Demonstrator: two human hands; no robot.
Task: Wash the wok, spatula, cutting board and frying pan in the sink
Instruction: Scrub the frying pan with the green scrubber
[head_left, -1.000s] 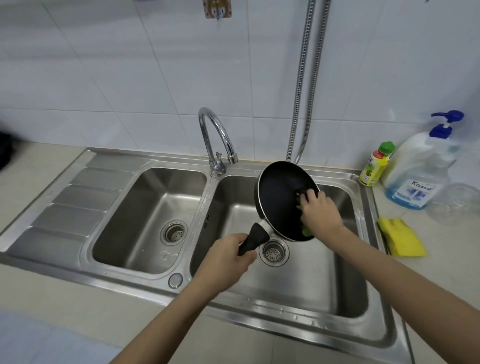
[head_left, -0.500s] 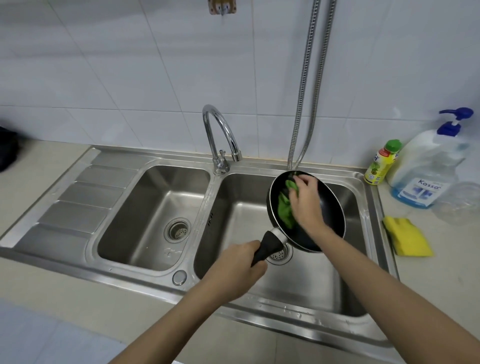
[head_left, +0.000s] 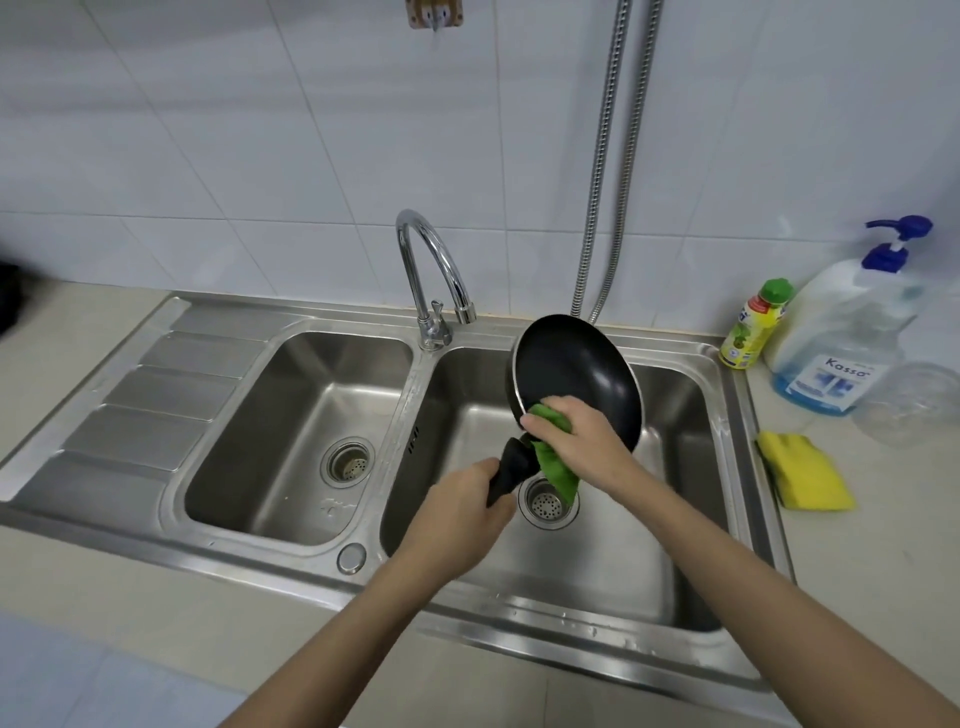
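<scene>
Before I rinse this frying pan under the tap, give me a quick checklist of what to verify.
1. Left hand firm on the pan handle: ok, fingers wrapped around it.
2. Frying pan held over the right basin: ok, tilted above it.
3. Right hand holds the green cloth: ok, pressed at the pan's lower edge.
4. Drain clear: ok, strainer uncovered.
5. Tap spout over the right basin: ok, no water visible.
6. Pan fully scrubbed: cannot tell.
</scene>
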